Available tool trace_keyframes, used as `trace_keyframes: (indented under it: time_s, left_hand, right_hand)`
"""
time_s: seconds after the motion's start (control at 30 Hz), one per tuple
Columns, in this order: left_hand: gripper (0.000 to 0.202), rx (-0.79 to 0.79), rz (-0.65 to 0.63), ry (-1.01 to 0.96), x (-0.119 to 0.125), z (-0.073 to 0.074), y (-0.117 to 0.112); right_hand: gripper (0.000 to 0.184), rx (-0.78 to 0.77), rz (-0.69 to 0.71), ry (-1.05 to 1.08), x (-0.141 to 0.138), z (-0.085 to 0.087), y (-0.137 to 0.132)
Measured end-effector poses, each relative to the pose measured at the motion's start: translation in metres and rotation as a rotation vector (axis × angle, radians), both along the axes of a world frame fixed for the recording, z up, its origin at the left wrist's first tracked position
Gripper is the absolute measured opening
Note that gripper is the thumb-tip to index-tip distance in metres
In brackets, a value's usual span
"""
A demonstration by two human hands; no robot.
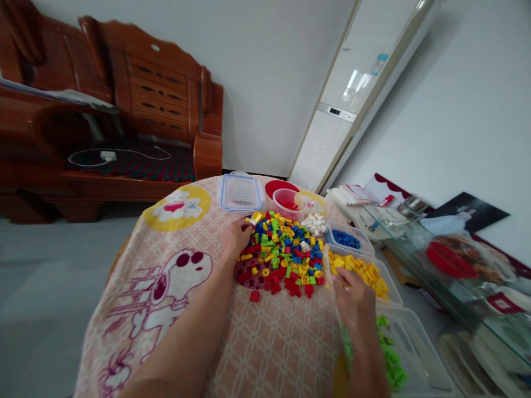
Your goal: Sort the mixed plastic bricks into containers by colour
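Observation:
A mixed heap of toy building bricks [286, 249] in red, yellow, blue and green lies on the table. My left hand [237, 236] is at the heap's left edge, its fingers curled in beside a yellow brick [257, 217]. What its fingertips grip, if anything, is hidden. Over the near left edge of a clear plastic box of yellow bricks [367, 275], my right hand [352, 293] has its fingers closed together. Yellow pieces lie right at those fingertips, but I cannot make out what is between them.
Behind the yellow box is a box of blue bricks [346, 239]; nearer me, a box of green bricks [392, 359]. White bricks [314, 223], a round tub of red bricks [287, 202] and a blue-rimmed clear container [241, 193] stand farther back. A glass shelf [448, 282] is at right.

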State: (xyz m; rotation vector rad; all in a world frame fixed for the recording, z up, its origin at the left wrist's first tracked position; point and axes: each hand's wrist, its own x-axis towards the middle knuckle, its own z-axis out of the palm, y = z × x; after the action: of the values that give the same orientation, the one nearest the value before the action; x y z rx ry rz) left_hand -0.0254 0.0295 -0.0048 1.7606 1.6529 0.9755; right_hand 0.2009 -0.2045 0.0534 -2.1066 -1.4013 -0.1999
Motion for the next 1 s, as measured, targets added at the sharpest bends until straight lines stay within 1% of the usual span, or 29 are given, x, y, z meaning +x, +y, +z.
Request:
trace_keyframes:
  time_s: [0.1,0.17,0.23,0.3,0.37,0.47,0.57,0.73,0.9,1.0]
  left_hand:
    - [0.026,-0.005,0.005,0.006,0.000,0.001,0.000]
    - [0.026,-0.008,0.004,0.008,0.000,0.001,0.000]
    - [0.027,-0.013,0.001,0.002,0.000,-0.001,0.002]
    - [0.028,-0.022,0.002,-0.008,0.001,-0.003,0.004]
    - [0.028,-0.033,0.004,-0.014,0.001,-0.005,0.006]
    - [0.029,-0.040,0.015,-0.005,0.002,-0.005,0.007]
    - [0.029,-0.050,0.023,0.006,0.002,-0.004,0.007]
    - [0.031,-0.068,0.020,0.016,0.002,-0.001,0.006]
    - [0.030,-0.053,0.006,-0.014,0.002,-0.001,0.004]
    - [0.031,-0.025,-0.004,-0.039,0.003,-0.002,0.002]
  right_hand:
    - [0.040,-0.043,-0.123,-0.046,0.011,-0.007,-0.038]
    - [0.039,-0.104,-0.183,-0.080,0.013,-0.010,-0.057]
    - [0.034,-0.220,-0.213,-0.110,0.012,-0.011,-0.068]
    - [0.028,-0.341,-0.221,-0.134,0.008,-0.013,-0.074]
    - [0.024,-0.409,-0.213,-0.156,0.003,-0.016,-0.074]
    - [0.020,-0.434,-0.216,-0.214,-0.003,-0.022,-0.068]
    - [0.016,-0.411,-0.235,-0.263,-0.007,-0.024,-0.060]
    - [0.015,-0.336,-0.210,-0.203,-0.018,-0.022,-0.038]
    - [0.018,-0.283,-0.115,-0.142,-0.030,-0.018,-0.018]
    - [0.024,-0.237,0.007,-0.072,-0.021,-0.008,-0.018]
